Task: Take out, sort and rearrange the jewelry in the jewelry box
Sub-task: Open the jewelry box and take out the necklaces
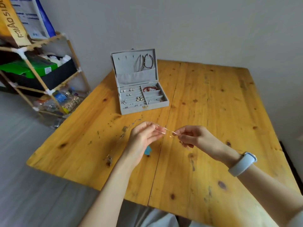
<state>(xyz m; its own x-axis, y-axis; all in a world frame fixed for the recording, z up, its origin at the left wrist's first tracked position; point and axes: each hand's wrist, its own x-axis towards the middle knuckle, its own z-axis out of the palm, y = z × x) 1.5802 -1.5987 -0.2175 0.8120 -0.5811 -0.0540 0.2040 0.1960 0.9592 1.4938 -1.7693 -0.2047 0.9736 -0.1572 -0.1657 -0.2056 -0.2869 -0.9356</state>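
A grey jewelry box (144,110) stands open at the back of the wooden table (213,112). Necklaces (144,63) hang in its lid, earrings (131,95) fill the left slots, and a red bracelet (149,88) lies in a right compartment. In front of the box, above the table, my left hand (144,136) and my right hand (191,136) each pinch one end of a thin, pale chain (165,132) stretched between them. Another fine chain (121,136) lies on the table left of my left hand. A small blue piece (148,150) shows under my left wrist.
A bamboo shelf (41,71) with boxes, bags and bottles stands left of the table by the grey wall. A white band (242,163) sits on my right wrist. The table's right edge runs close to a dark strip on the floor.
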